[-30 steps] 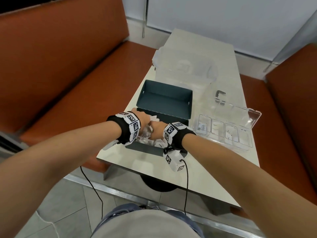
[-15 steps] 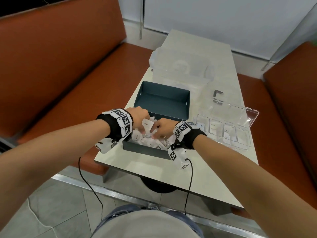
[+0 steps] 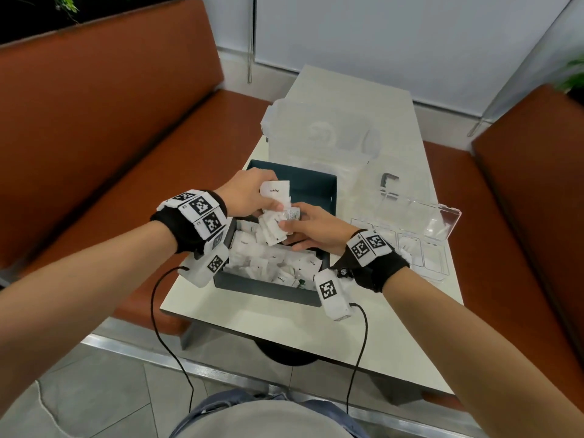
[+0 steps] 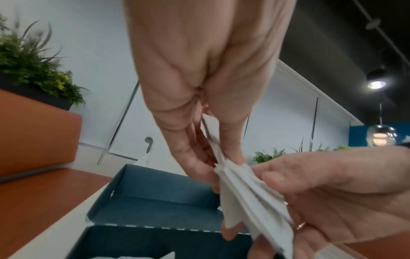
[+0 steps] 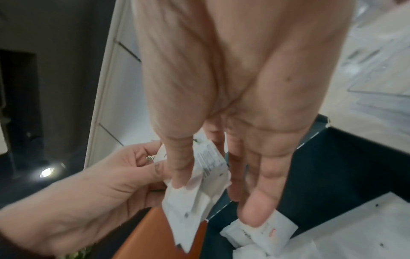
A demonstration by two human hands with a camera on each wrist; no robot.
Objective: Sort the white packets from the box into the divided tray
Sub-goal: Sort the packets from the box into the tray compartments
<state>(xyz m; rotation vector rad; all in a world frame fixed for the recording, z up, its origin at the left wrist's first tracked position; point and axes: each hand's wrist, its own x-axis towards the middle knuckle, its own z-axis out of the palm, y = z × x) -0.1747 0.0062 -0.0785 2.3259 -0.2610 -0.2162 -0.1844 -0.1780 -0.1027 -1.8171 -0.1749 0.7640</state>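
Between orange benches, a pale worktop (image 3: pixel 373 336) is carrying the dark box (image 3: pixel 268 290) and clear divided tray (image 3: pixel 437 273); above the box, left hand (image 3: pixel 245 196) and right hand (image 3: pixel 311 230) are pinching a bunch of white packets (image 3: pixel 276 210) together.

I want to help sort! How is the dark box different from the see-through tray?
The dark box is opaque teal card; the divided tray is clear plastic. The box is one open space heaped with white packets; the tray is split into small compartments holding few, if any. Both hands, left and right, hold packets over the box, not over the tray. Both containers sit on the white table.
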